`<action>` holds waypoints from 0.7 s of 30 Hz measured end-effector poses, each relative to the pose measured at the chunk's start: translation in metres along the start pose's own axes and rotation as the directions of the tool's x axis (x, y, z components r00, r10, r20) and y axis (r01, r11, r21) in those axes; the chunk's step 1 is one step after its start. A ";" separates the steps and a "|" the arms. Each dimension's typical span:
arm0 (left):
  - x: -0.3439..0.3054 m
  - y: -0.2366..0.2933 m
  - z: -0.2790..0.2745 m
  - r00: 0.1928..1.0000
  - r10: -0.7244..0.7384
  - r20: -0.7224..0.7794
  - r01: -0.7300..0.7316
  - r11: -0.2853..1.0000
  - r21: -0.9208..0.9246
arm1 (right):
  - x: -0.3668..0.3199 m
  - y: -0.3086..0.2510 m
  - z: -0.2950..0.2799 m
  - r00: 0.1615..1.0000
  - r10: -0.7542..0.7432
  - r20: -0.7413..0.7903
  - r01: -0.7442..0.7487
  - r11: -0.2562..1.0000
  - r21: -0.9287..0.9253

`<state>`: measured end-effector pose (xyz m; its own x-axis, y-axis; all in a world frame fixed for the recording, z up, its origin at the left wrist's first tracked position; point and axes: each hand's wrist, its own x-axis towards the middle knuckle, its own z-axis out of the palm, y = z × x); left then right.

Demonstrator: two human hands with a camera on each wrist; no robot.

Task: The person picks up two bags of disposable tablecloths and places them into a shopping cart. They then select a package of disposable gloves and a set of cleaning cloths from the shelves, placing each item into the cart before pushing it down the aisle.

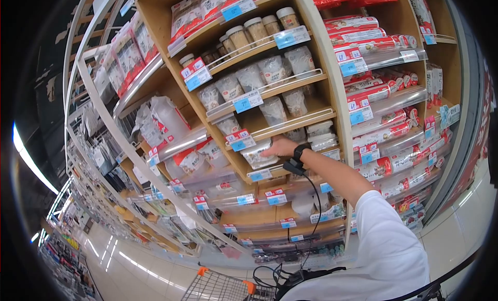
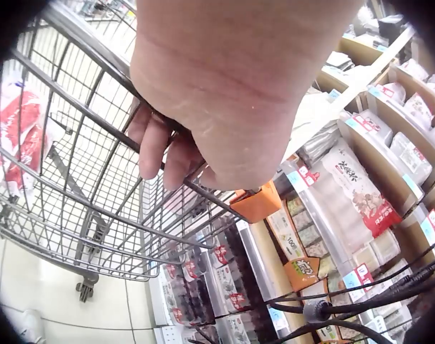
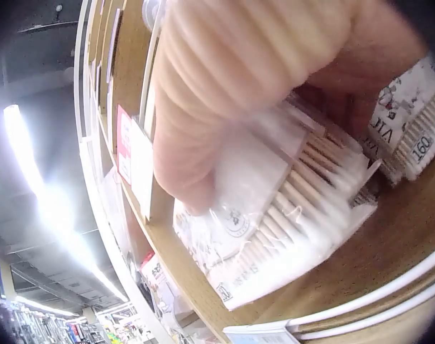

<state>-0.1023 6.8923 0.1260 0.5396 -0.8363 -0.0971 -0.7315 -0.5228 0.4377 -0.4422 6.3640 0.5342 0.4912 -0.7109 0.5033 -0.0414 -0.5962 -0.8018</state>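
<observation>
My right hand (image 1: 282,146) reaches into a low wooden shelf and grips a clear pack of cotton swabs (image 1: 256,156). In the right wrist view, the thumb and fingers of the right hand (image 3: 225,86) close over the top of the swab pack (image 3: 289,222), whose wooden sticks and white tips show through the wrapper. Another swab pack (image 3: 418,140) stands beside it on the shelf. My left hand (image 2: 217,100) curls its fingers over the wire rim of a shopping cart (image 2: 88,110). The left hand is hidden in the head view.
A white rail (image 3: 389,290) edges the swab shelf. Jars (image 1: 238,39) and plastic tubs (image 1: 272,70) fill the shelves above. Red and white rolls (image 1: 363,39) lie to the right. A red and white package (image 2: 20,132) lies in the cart. Black cables (image 1: 316,197) hang from my right wrist.
</observation>
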 end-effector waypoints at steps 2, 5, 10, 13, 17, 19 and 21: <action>-0.001 -0.006 0.001 0.998 -0.001 -0.058 0.001 1.000 -0.002 | -0.007 -0.009 -0.007 0.999 0.040 0.003 -0.040 0.999 -0.001; 0.004 -0.011 0.006 0.997 -0.054 -0.054 0.055 0.998 0.015 | -0.011 -0.002 -0.010 0.999 0.010 -0.045 -0.010 1.000 -0.009; -0.015 0.031 -0.021 0.995 -0.094 -0.018 0.096 0.987 0.126 | 0.000 0.018 0.000 0.998 -0.022 -0.063 0.016 0.995 -0.099; -0.014 0.042 -0.024 0.957 -0.280 -0.071 0.287 0.948 0.137 | -0.004 0.002 0.013 0.991 -0.103 -0.091 0.085 0.979 -0.183; -0.013 0.021 -0.021 0.982 -0.179 -0.065 0.181 0.983 0.021 | 0.015 0.031 0.018 0.999 0.039 -0.019 -0.039 0.999 -0.023; -0.014 0.000 -0.021 0.979 -0.203 -0.031 0.195 0.966 -0.171 | 0.010 0.029 0.020 0.990 0.141 0.026 -0.139 0.987 -0.087; -0.014 -0.034 -0.010 0.980 -0.188 -0.061 0.153 0.918 -0.365 | 0.005 0.018 0.021 0.992 0.128 -0.017 -0.129 0.972 -0.196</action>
<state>-0.0808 6.9236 0.1208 0.6919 -0.7114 -0.1230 -0.4366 -0.5480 0.7135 -0.4218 6.3578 0.5156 0.4670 -0.7878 0.4016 -0.2740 -0.5607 -0.7814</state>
